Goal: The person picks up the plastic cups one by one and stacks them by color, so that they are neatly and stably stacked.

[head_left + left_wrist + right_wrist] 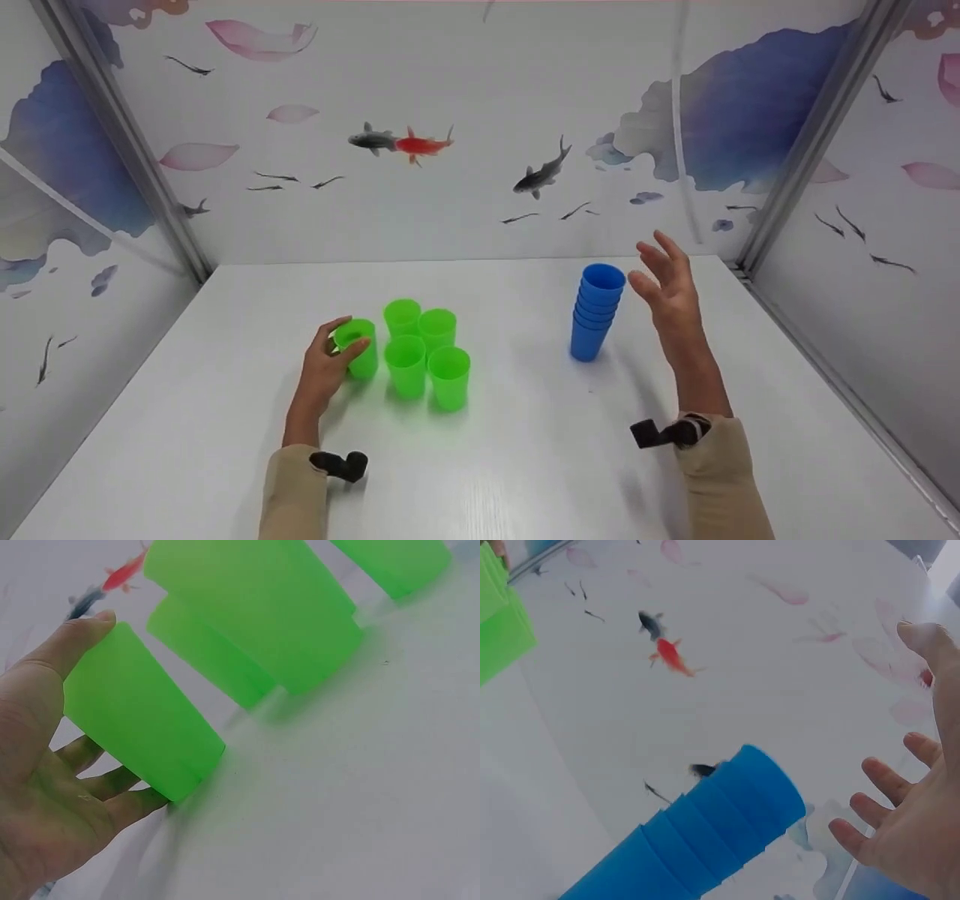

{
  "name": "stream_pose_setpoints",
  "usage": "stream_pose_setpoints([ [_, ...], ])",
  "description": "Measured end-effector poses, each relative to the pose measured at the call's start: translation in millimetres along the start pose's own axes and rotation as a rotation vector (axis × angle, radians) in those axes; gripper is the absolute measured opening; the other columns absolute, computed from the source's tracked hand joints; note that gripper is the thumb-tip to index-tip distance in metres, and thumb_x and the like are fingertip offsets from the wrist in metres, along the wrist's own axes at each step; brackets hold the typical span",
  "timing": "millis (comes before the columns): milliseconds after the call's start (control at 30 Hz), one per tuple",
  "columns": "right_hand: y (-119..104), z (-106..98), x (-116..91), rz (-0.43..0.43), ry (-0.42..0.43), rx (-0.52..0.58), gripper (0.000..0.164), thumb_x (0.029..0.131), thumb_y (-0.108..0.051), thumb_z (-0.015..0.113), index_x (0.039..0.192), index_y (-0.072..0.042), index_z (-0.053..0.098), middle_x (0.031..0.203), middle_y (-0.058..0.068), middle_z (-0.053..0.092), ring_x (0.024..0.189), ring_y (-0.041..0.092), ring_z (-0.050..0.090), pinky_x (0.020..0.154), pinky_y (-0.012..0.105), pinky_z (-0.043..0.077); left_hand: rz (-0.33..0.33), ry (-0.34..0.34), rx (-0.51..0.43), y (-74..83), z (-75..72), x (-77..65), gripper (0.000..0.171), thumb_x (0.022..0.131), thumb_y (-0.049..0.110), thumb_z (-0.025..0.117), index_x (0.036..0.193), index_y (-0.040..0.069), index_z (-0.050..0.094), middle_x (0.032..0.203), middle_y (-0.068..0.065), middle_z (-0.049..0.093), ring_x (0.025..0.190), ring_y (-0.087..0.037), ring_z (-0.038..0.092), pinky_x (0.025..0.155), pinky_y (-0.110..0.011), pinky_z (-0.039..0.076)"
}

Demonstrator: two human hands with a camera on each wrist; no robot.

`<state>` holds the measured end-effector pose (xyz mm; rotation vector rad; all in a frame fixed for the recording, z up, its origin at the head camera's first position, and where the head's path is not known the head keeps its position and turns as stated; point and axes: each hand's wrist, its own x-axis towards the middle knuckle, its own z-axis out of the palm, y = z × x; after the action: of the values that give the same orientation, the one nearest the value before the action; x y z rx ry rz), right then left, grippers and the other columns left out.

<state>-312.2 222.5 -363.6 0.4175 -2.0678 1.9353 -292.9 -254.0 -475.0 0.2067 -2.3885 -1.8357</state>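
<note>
On the left of the table, my left hand (328,367) holds a green cup (363,360) near its rim, thumb on the near side and fingers round the far side. In the left wrist view this cup (142,712) stands upright at the table surface, between thumb and fingers. Several more green cups (450,381) stand mouth up in a close group just right of it. A nested stack of blue cups (592,322) stands toward the right. Beside its top, my right hand (671,296) is raised with fingers spread, holding nothing; the right wrist view shows a gap between hand and stack (705,825).
The white table (510,465) is bounded by a back wall (465,202) and side walls printed with fish and petals. Metal posts (810,142) stand at the back corners. A black wrist camera (671,433) sits on each sleeve.
</note>
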Motion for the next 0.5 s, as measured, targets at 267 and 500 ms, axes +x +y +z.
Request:
stream_pose_setpoints([
  [267, -21.8, 40.9, -12.7, -0.096, -0.122, -0.185, 0.078, 0.092, -0.026, 0.065, 0.158, -0.020, 0.024, 0.162, 0.008, 0.034, 0.152, 0.028, 0.030, 0.120, 0.060, 0.029, 0.030, -0.021, -0.014, -2.3, -0.1, 0.4, 0.076, 0.092, 0.044, 0.071, 0.153, 0.017, 0.035, 0.151, -0.019, 0.045, 0.145, -0.035, 0.041, 0.116, -0.051, 0.039],
  [500, -30.6, 70.3, -12.9, -0.122, -0.211, -0.186, 0.083, 0.089, -0.024, 0.070, 0.158, -0.024, 0.024, 0.161, 0.008, 0.035, 0.151, 0.027, 0.033, 0.118, 0.057, 0.035, 0.019, -0.005, -0.014, 0.2, 1.2, -1.4, 0.071, 0.094, 0.040, 0.069, 0.153, 0.018, 0.036, 0.152, -0.017, 0.044, 0.145, -0.034, 0.041, 0.115, -0.050, 0.040],
])
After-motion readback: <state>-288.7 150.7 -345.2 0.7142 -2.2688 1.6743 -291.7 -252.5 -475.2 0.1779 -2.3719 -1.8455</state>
